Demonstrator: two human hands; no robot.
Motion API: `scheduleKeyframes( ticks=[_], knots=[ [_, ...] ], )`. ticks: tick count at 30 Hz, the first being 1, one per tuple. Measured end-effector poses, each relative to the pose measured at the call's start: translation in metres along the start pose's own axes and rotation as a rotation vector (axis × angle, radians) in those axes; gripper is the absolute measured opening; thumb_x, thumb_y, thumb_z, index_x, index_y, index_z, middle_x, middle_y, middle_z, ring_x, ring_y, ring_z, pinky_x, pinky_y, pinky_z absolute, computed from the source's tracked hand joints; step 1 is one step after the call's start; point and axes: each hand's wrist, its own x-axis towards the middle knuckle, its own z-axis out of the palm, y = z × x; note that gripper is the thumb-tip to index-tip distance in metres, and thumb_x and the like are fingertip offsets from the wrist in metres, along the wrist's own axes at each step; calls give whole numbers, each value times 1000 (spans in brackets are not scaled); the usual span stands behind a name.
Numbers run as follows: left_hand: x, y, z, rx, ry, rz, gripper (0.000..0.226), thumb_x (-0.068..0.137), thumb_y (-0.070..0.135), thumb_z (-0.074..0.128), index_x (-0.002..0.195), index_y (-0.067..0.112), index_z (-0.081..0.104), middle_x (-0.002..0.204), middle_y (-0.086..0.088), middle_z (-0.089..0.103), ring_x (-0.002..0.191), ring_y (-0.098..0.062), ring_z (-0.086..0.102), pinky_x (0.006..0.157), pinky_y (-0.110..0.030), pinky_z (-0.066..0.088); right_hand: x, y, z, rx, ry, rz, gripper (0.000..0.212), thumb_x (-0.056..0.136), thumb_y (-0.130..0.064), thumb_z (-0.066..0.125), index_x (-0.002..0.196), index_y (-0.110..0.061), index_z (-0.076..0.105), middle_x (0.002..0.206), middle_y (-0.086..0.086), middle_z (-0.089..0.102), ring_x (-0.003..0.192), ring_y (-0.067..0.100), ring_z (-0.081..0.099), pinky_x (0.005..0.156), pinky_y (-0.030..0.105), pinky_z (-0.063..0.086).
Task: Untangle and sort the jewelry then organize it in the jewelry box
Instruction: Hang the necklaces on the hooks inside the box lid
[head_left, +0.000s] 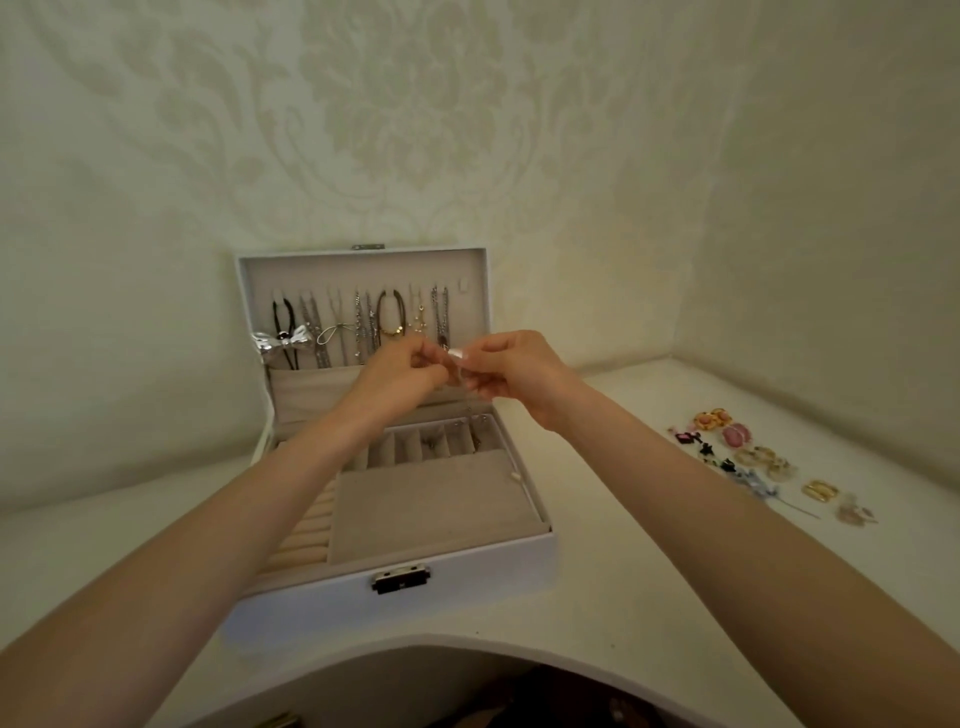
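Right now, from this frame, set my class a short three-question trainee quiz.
1. True or false: the white rectangular jewelry box has its lid open.
2. Where do the loose colourful earrings lie? A) white table, right of box; B) lid hooks; C) ring rolls.
3. Fill in: left hand and right hand together pinch a thin ____.
Key: 1 true; 2 A; 3 chain

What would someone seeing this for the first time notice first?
The left hand and right hand meet mid-frame above the open white jewelry box, pinching a thin chain. Behind them necklaces hang in a row inside the lid; colourful earrings lie spread on the table at right.
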Motion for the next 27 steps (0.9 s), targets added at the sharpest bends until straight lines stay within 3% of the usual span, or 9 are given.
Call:
scheduleKeyframes(
  ticks=[2, 6, 10, 14, 18, 24, 27],
  knots=[
    [-2, 3, 2, -67, -73, -22, 16, 84, 10, 64, 97, 15, 58, 91, 0, 64, 84, -11, 59, 68, -18, 45, -1, 0, 0, 22, -3, -16, 3, 81, -2, 69, 80, -5, 69, 59, 1, 65, 50, 6, 58, 48, 15, 47],
    [-4, 1, 6, -183, -57, 13, 27, 78, 14, 74, 98, 11, 56, 82, 2, 62, 73, -3, 57, 57, -3, 42, 1, 2, -3, 1, -6, -21, 8, 78, -2, 72, 80, -10, 71, 68, 2, 67, 57, 7, 60, 55, 19, 42],
    [0, -4, 10, -104, 77, 66, 31, 77, 20, 76, 96, 15, 52, 86, 5, 57, 77, -6, 52, 65, -15, 43, 2, 1, -7, 41, 13, -24, 9, 79, -3, 70, 84, -11, 72, 68, -1, 69, 59, 7, 62, 59, 21, 42],
    [4, -7, 12, -111, 93, 132, 17, 76, 18, 76, 78, 21, 59, 82, -1, 62, 77, -16, 56, 77, -35, 47, 5, 0, -10, 82, 23, -32, 9, 82, -8, 69, 90, -5, 70, 73, 4, 66, 62, 9, 58, 61, 21, 43],
    [9, -1, 12, -86, 42, 171, 15, 79, 12, 73, 75, 24, 63, 84, -3, 67, 85, -20, 62, 83, -32, 48, 7, -1, -12, 73, 35, -39, 13, 82, -5, 68, 94, -5, 71, 77, 5, 66, 66, 10, 60, 62, 19, 46],
    [14, -4, 11, -255, 19, 147, 13, 82, 9, 69, 74, 17, 64, 73, 3, 66, 60, 5, 56, 60, -9, 43, 12, 1, -17, 147, 82, -73, 13, 82, 2, 66, 92, -6, 71, 74, 2, 66, 66, 9, 60, 64, 16, 51],
    [11, -8, 14, -348, 31, 106, 7, 85, 10, 65, 78, 13, 64, 77, 1, 66, 53, 9, 52, 51, -5, 38, 15, 9, -15, 196, 89, -62, 16, 81, 3, 67, 91, -8, 71, 70, -1, 66, 64, 7, 60, 62, 16, 50]
  ],
)
